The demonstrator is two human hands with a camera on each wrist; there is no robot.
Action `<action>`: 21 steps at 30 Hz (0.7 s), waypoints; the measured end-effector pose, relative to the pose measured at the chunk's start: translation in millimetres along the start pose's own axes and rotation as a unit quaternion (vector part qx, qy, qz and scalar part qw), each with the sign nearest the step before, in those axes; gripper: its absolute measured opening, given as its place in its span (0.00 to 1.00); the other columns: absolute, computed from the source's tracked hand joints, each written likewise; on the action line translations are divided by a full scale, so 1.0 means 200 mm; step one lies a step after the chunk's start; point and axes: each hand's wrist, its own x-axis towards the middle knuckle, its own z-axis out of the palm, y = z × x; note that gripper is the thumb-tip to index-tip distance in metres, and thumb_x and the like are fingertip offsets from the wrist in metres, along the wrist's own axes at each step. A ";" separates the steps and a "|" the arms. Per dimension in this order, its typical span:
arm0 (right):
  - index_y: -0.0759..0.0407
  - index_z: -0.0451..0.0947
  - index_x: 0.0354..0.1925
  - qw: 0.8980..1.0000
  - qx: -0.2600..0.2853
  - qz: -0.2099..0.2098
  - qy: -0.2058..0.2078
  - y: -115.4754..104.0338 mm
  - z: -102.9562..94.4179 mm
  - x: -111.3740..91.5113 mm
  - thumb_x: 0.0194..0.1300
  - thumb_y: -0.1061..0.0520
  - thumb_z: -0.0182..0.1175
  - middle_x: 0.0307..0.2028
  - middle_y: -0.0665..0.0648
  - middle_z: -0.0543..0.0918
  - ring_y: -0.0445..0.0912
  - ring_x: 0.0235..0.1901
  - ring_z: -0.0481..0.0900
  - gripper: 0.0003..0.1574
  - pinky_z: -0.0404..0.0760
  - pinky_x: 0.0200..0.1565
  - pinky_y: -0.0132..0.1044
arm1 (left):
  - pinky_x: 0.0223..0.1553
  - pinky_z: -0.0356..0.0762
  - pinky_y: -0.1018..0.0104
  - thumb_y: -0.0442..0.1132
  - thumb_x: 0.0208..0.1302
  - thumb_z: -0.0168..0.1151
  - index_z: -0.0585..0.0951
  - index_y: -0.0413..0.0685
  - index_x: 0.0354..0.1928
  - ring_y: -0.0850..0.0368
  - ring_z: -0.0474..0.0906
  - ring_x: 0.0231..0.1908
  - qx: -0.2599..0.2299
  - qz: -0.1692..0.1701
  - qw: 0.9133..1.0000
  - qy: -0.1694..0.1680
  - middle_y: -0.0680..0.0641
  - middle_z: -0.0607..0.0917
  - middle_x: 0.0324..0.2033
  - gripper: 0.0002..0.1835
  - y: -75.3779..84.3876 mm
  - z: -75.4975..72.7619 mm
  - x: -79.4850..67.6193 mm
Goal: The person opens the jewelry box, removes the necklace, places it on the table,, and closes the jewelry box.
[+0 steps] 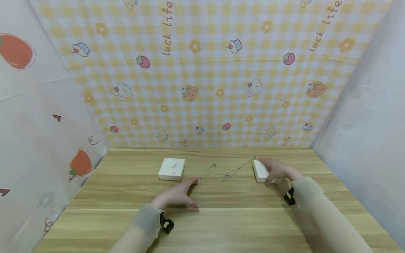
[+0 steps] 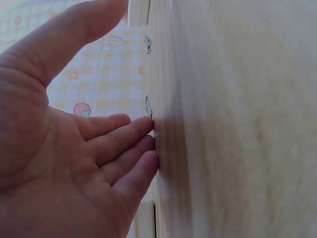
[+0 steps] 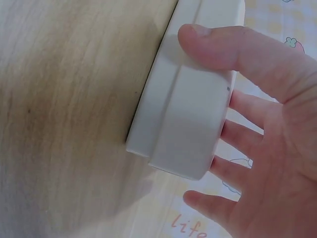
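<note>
Two fine silver chains with small charms lie on the wooden table; I cannot tell whether they are bracelets or necklaces. My left hand (image 1: 177, 195) rests low over the table with its thumb spread and fingers extended, the fingertips close beside the shorter chain (image 1: 207, 172). In the left wrist view its palm (image 2: 64, 158) holds nothing. On the right, my right hand (image 1: 277, 170) grips a white lidded box (image 1: 260, 172), thumb on the near side and fingers over the far side. The longer chain (image 1: 238, 168) stretches out left of that box.
A second white box (image 1: 172, 169) with a small pink print sits at the left, beyond my left hand. Behind the table (image 1: 221, 228) hangs a yellow checked cloth (image 1: 209, 73), and pale cloths hang on both sides. A black strap (image 1: 166, 223) is on each wrist.
</note>
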 end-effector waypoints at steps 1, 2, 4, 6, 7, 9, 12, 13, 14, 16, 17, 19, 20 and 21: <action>0.68 0.55 0.71 1.000 0.003 -0.004 0.002 0.00 0.00 0.00 0.34 0.63 0.76 0.62 0.73 0.67 0.62 0.52 0.70 0.67 0.70 0.53 0.61 | 0.68 0.52 0.46 0.46 0.49 0.76 0.56 0.33 0.71 0.41 0.57 0.68 -0.001 0.000 1.000 0.001 0.37 0.64 0.68 0.54 0.00 0.00 0.00; 0.67 0.53 0.72 1.000 0.005 -0.007 0.002 -0.01 0.00 0.00 0.35 0.63 0.76 0.64 0.74 0.64 0.65 0.55 0.68 0.68 0.67 0.55 0.64 | 0.68 0.52 0.45 0.46 0.49 0.76 0.56 0.33 0.71 0.41 0.57 0.68 0.000 -0.001 1.000 0.001 0.37 0.64 0.68 0.53 0.00 -0.01 0.00; 0.67 0.48 0.73 1.000 0.017 -0.014 0.000 -0.03 0.00 0.00 0.36 0.62 0.76 0.68 0.75 0.57 0.70 0.61 0.60 0.71 0.59 0.59 0.69 | 0.67 0.52 0.45 0.47 0.51 0.75 0.56 0.34 0.72 0.41 0.56 0.69 0.003 -0.002 1.000 0.001 0.38 0.65 0.68 0.53 0.00 -0.01 -0.01; 0.66 0.43 0.75 0.999 0.031 -0.022 0.002 -0.05 0.01 -0.01 0.39 0.60 0.75 0.71 0.76 0.47 0.73 0.66 0.48 0.72 0.50 0.61 0.71 | 0.68 0.52 0.45 0.48 0.54 0.73 0.55 0.35 0.72 0.41 0.56 0.69 0.009 -0.004 1.000 -0.001 0.38 0.65 0.68 0.51 0.00 -0.02 -0.01; 0.65 0.41 0.75 0.999 0.036 -0.027 0.007 -0.07 0.01 -0.02 0.42 0.58 0.75 0.72 0.75 0.42 0.72 0.68 0.41 0.72 0.46 0.62 0.72 | 0.68 0.52 0.45 0.49 0.55 0.72 0.55 0.36 0.72 0.41 0.56 0.69 0.014 -0.005 1.000 -0.002 0.39 0.66 0.68 0.50 0.00 -0.03 -0.01; 0.66 0.41 0.75 0.998 0.041 -0.042 0.024 -0.13 0.04 -0.04 0.48 0.54 0.73 0.73 0.74 0.39 0.71 0.70 0.36 0.69 0.42 0.62 0.71 | 0.67 0.53 0.44 0.50 0.58 0.70 0.56 0.37 0.73 0.41 0.57 0.68 0.027 -0.001 1.000 0.002 0.38 0.67 0.67 0.48 0.01 -0.03 -0.02; 0.65 0.44 0.75 0.996 0.039 -0.057 0.051 -0.25 0.10 -0.07 0.57 0.48 0.69 0.73 0.73 0.39 0.70 0.70 0.35 0.62 0.40 0.61 0.73 | 0.66 0.54 0.41 0.50 0.61 0.67 0.57 0.43 0.73 0.40 0.58 0.68 0.061 0.013 0.998 0.017 0.38 0.67 0.67 0.44 0.04 -0.03 -0.03; 0.65 0.45 0.75 0.996 0.030 -0.061 0.059 -0.29 0.13 -0.08 0.59 0.45 0.67 0.73 0.72 0.40 0.70 0.70 0.36 0.60 0.39 0.60 0.74 | 0.65 0.54 0.40 0.51 0.62 0.66 0.58 0.45 0.74 0.39 0.58 0.68 0.080 0.017 0.996 0.028 0.38 0.65 0.68 0.43 0.06 -0.03 -0.04; 0.64 0.45 0.75 0.996 0.017 -0.064 0.065 -0.33 0.16 -0.09 0.61 0.43 0.65 0.73 0.71 0.40 0.70 0.70 0.36 0.58 0.38 0.60 0.75 | 0.65 0.54 0.38 0.52 0.63 0.64 0.58 0.47 0.74 0.39 0.57 0.68 0.107 0.020 0.993 0.040 0.39 0.64 0.69 0.42 0.07 -0.03 -0.05; 0.62 0.45 0.75 0.995 -0.011 -0.068 0.073 -0.40 0.22 -0.11 0.64 0.39 0.61 0.74 0.70 0.40 0.69 0.70 0.37 0.56 0.38 0.59 0.76 | 0.65 0.51 0.37 0.55 0.65 0.60 0.56 0.50 0.75 0.40 0.53 0.70 0.170 0.022 0.983 0.065 0.41 0.59 0.71 0.41 0.11 -0.02 -0.06; 0.61 0.46 0.75 0.994 -0.031 -0.070 0.080 -0.44 0.25 -0.12 0.64 0.37 0.59 0.74 0.69 0.41 0.69 0.71 0.37 0.56 0.39 0.59 0.76 | 0.66 0.50 0.37 0.57 0.66 0.58 0.56 0.51 0.75 0.41 0.51 0.71 0.206 0.020 0.975 0.081 0.42 0.57 0.73 0.41 0.12 -0.01 -0.07; 0.59 0.46 0.76 0.991 -0.068 -0.070 0.096 -0.50 0.30 -0.13 0.65 0.34 0.56 0.74 0.66 0.41 0.67 0.71 0.38 0.55 0.41 0.60 0.75 | 0.66 0.47 0.36 0.61 0.67 0.53 0.54 0.52 0.76 0.42 0.48 0.72 0.275 0.017 0.955 0.111 0.44 0.53 0.74 0.41 0.15 0.00 -0.08; 0.58 0.46 0.76 0.989 -0.082 -0.069 0.105 -0.52 0.32 -0.13 0.65 0.33 0.56 0.74 0.65 0.41 0.66 0.72 0.38 0.55 0.42 0.61 0.74 | 0.66 0.46 0.36 0.63 0.68 0.51 0.53 0.52 0.76 0.42 0.47 0.72 0.306 0.015 0.944 0.123 0.45 0.52 0.74 0.42 0.16 0.01 -0.08; 0.57 0.46 0.76 0.986 -0.096 -0.068 0.114 -0.54 0.34 -0.14 0.65 0.33 0.55 0.75 0.64 0.41 0.65 0.72 0.38 0.55 0.43 0.61 0.73 | 0.66 0.45 0.36 0.63 0.68 0.50 0.53 0.52 0.76 0.43 0.46 0.72 0.328 0.013 0.935 0.133 0.45 0.51 0.74 0.41 0.17 0.02 -0.09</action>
